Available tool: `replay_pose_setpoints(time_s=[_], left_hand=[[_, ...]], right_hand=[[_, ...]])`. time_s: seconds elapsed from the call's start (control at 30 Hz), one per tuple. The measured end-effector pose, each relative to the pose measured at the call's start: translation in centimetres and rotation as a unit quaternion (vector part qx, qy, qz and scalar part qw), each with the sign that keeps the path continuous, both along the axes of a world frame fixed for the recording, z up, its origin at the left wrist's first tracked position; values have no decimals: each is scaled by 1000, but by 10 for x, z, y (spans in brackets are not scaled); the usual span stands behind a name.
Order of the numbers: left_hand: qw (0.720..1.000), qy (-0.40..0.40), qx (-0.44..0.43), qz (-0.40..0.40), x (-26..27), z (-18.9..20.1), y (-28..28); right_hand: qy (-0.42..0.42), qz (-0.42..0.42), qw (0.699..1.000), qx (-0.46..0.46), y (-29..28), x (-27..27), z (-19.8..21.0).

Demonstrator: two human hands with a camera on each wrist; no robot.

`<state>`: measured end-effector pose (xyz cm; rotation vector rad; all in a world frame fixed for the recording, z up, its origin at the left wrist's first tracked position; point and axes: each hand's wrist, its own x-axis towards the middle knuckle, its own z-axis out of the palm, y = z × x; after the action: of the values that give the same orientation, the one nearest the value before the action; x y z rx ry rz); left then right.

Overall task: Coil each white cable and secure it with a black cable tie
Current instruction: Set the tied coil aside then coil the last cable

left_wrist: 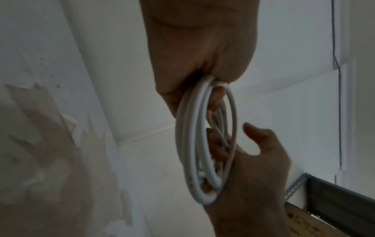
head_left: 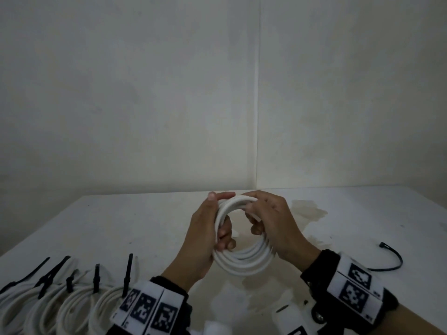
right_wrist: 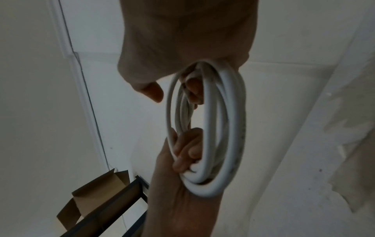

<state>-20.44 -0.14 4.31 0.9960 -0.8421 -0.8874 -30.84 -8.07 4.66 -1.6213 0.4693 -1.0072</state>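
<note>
Both hands hold the coiled white round cable [head_left: 242, 256] upright above the white bench [head_left: 121, 226], lower centre: left hand [head_left: 203, 240] fingers curl around its left side, right hand [head_left: 273, 223] its right. The loose curved black cable tie [head_left: 394, 257] lies lower right, nearer the right hand.

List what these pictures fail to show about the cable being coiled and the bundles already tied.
- Coil ends: hidden in every view by the left hand, the right hand and overlapping loops.
- Tied bundles: head view only, cut off by the bottom-left edge and left wristband; count uncertain.
- Loose cable tie: near end hidden behind right wristband.
</note>
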Motion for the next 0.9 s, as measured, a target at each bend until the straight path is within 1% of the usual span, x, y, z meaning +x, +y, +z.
replay_pose_setpoints(time_s=[0.07,0.13,0.2,0.3,0.43,0.47,0.53,0.6,0.7,0.8,0.9], left_hand=[[1000,-2,0,13,1,-1,-1],[999,-22,-12,38,-1,-3,-3],[997,-38,-25,59,-4,-5,-4],[996,-64,-15,63,-5,-4,-5],[985,-162,-4,53,-10,1,-3],[981,-185,-11,65,-11,0,-3],[974,-203,-27,100,-11,-3,-5],[971,-206,-27,119,-9,-4,-5],[977,-182,-14,108,-8,-3,-5],[986,-145,-14,87,-10,-2,-7],[989,-127,-10,77,-13,-2,-8]], right_hand=[[-14,12,1000,19,-1,1,4],[-4,-24,1000,7,-2,2,6],[10,-66,997,-30,-3,4,5],[17,-113,992,-54,-2,4,3],[7,-153,986,-64,-3,3,0],[0,-162,984,-70,-3,3,-1],[-4,-168,982,-84,-2,4,-3],[-3,-152,985,-82,0,5,-6],[-3,-102,992,-76,-1,2,-5],[8,-106,988,-112,-6,-1,-3],[-6,-99,992,-83,-8,-3,-4]])
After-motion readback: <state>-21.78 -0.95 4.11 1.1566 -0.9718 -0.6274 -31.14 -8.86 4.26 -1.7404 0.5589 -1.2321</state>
